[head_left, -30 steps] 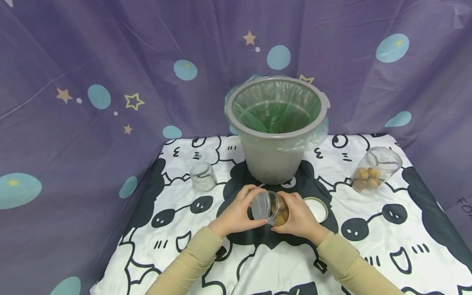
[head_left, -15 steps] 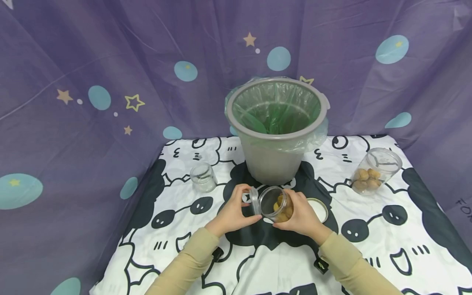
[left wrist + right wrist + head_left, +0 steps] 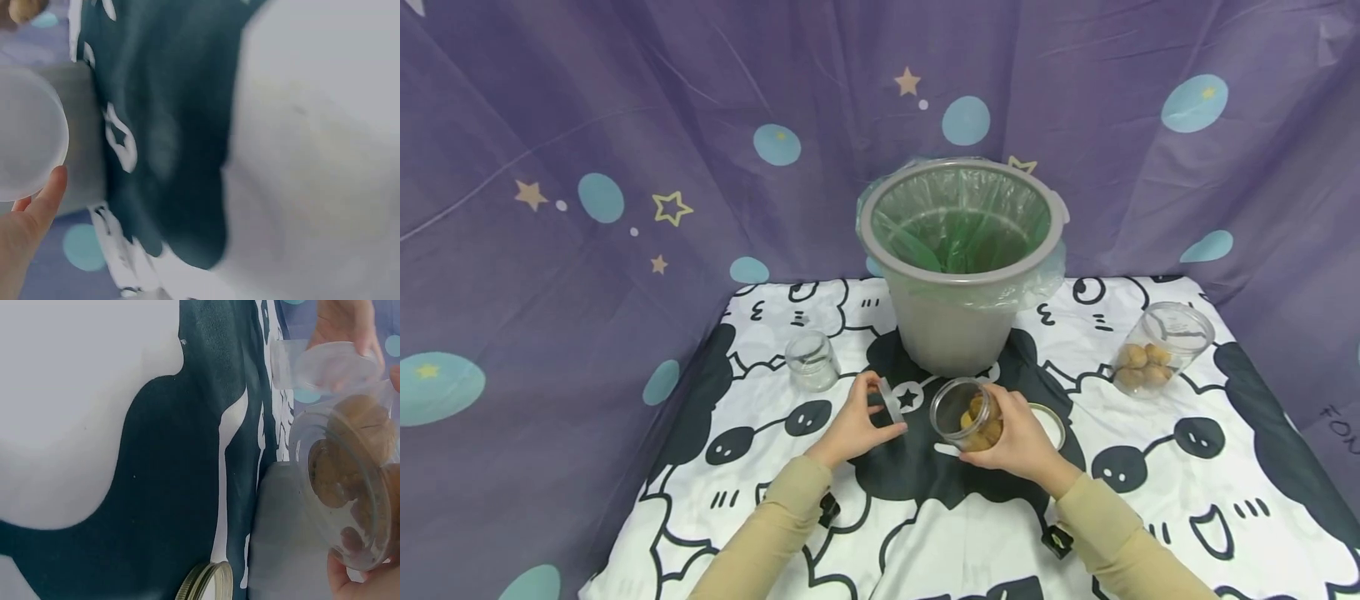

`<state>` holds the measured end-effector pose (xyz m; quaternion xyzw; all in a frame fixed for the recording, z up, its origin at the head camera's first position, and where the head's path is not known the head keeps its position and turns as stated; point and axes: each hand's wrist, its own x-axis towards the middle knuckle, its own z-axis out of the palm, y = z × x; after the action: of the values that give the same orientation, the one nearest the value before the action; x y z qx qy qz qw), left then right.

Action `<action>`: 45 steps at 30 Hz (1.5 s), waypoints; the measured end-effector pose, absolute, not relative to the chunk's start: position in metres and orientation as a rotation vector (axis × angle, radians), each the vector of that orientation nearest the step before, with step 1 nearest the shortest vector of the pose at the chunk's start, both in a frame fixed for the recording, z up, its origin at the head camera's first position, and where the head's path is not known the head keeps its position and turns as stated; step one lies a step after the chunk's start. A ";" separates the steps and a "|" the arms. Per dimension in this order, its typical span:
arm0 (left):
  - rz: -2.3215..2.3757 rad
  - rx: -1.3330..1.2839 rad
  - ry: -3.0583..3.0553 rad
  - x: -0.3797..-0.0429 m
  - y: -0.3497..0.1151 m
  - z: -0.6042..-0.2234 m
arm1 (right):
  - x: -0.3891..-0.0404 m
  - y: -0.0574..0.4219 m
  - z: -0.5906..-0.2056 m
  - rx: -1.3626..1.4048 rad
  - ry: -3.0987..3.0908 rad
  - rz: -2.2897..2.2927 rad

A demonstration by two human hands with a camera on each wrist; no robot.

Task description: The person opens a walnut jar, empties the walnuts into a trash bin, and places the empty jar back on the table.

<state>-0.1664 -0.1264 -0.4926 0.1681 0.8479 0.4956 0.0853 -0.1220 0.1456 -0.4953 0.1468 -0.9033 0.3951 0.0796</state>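
In the head view my left hand [image 3: 856,425] holds a translucent plastic lid [image 3: 891,402] by its edge, thumb at the bottom and fingers at the top. The same lid [image 3: 28,134] shows as a pale disc in the left wrist view. My right hand [image 3: 1018,433] grips a clear jar [image 3: 950,415] around its side, its uncovered mouth tilted toward the left. Several brown, wrinkled walnuts [image 3: 361,422] lie inside it, seen close up in the right wrist view. A gap separates lid and jar. Partly behind the right hand lies a gold-rimmed lid [image 3: 1051,427] with a white inside.
A grey bin [image 3: 958,325] with a green liner bag stands at the back centre. To the left is a small clear glass jar [image 3: 812,362]. A larger clear jar [image 3: 1165,346] with several walnuts sits tilted at the right. Patterned cloth [image 3: 940,533] covers the table.
The left hand has drawn the plastic lid off the jar's mouth and moved left with it. The right hand still holds the jar, which has shifted slightly right.
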 end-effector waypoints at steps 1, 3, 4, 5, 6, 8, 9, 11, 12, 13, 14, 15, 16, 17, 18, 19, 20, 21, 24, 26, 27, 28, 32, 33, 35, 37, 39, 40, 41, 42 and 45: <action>1.491 0.478 2.527 -0.168 -0.128 -0.496 | -0.122 0.146 -0.495 0.439 -2.701 1.186; 1.513 0.439 2.530 -0.171 -0.132 -0.503 | -0.122 0.148 -0.494 0.439 -2.693 1.189; 1.522 0.419 2.529 -0.173 -0.133 -0.505 | -0.123 0.148 -0.494 0.437 -2.691 1.191; 1.531 0.403 2.525 -0.174 -0.133 -0.507 | -0.123 0.149 -0.494 0.435 -2.688 1.191; 1.533 0.387 2.526 -0.175 -0.134 -0.509 | -0.123 0.149 -0.494 0.432 -2.685 1.195; 1.545 0.379 2.519 -0.176 -0.135 -0.512 | -0.123 0.150 -0.495 0.425 -2.681 1.203; 1.552 0.378 2.512 -0.177 -0.136 -0.514 | -0.122 0.150 -0.495 0.419 -2.683 1.213; 1.574 0.374 2.492 -0.178 -0.137 -0.517 | -0.122 0.150 -0.495 0.414 -2.688 1.226; 1.584 0.372 2.484 -0.179 -0.138 -0.519 | -0.122 0.151 -0.495 0.412 -2.692 1.233; 1.601 0.369 2.470 -0.180 -0.139 -0.520 | -0.121 0.151 -0.495 0.410 -2.695 1.236; 1.613 0.364 2.461 -0.181 -0.139 -0.522 | -0.121 0.151 -0.494 0.409 -2.697 1.239; 1.619 0.349 2.454 -0.182 -0.140 -0.523 | -0.121 0.151 -0.494 0.408 -2.697 1.242; 1.629 0.339 2.445 -0.184 -0.141 -0.524 | -0.121 0.151 -0.494 0.408 -2.699 1.242; 1.634 0.329 2.439 -0.185 -0.143 -0.525 | -0.121 0.151 -0.494 0.408 -2.697 1.244; 1.636 0.318 2.435 -0.185 -0.144 -0.527 | -0.121 0.151 -0.494 0.408 -2.695 1.244; 1.637 0.309 2.430 -0.186 -0.146 -0.528 | -0.121 0.151 -0.493 0.407 -2.692 1.249; 1.628 0.302 2.434 -0.187 -0.147 -0.529 | -0.121 0.151 -0.493 0.407 -2.689 1.253; 1.625 0.287 2.429 -0.187 -0.149 -0.530 | -0.121 0.151 -0.493 0.409 -2.686 1.255; 1.641 0.274 2.393 -0.189 -0.155 -0.534 | -0.121 0.152 -0.493 0.411 -2.683 1.254; 1.647 0.275 2.376 -0.189 -0.158 -0.536 | -0.121 0.152 -0.493 0.410 -2.685 1.256; 1.646 0.274 2.369 -0.190 -0.159 -0.536 | -0.121 0.152 -0.493 0.407 -2.687 1.258; 1.639 0.280 2.371 -0.190 -0.160 -0.536 | -0.121 0.152 -0.493 0.404 -2.690 1.259; 1.565 0.307 2.436 -0.190 -0.163 -0.536 | -0.122 0.152 -0.494 0.396 -2.699 1.262; 1.538 0.311 2.459 -0.189 -0.164 -0.535 | -0.122 0.152 -0.494 0.397 -2.699 1.259; 1.491 0.321 2.497 -0.189 -0.167 -0.534 | -0.122 0.152 -0.494 0.400 -2.701 1.256; 1.435 0.328 2.529 -0.188 -0.169 -0.533 | -0.123 0.152 -0.494 0.401 -2.698 1.258; 1.364 0.332 2.565 -0.186 -0.171 -0.530 | -0.122 0.153 -0.494 0.402 -2.696 1.266; 1.322 0.338 2.586 -0.186 -0.173 -0.530 | -0.122 0.153 -0.494 0.403 -2.697 1.269; 1.284 0.344 2.603 -0.185 -0.174 -0.529 | -0.122 0.153 -0.494 0.403 -2.697 1.274; 1.257 0.353 2.615 -0.185 -0.175 -0.529 | -0.122 0.153 -0.494 0.402 -2.698 1.276; 1.174 0.365 2.646 -0.185 -0.178 -0.530 | -0.122 0.153 -0.494 0.408 -2.703 1.281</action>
<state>-0.1848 -0.1781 -0.5296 0.1243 0.9012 0.3998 0.1116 -0.1217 0.1533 -0.4941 0.1350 -0.8936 0.4236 0.0612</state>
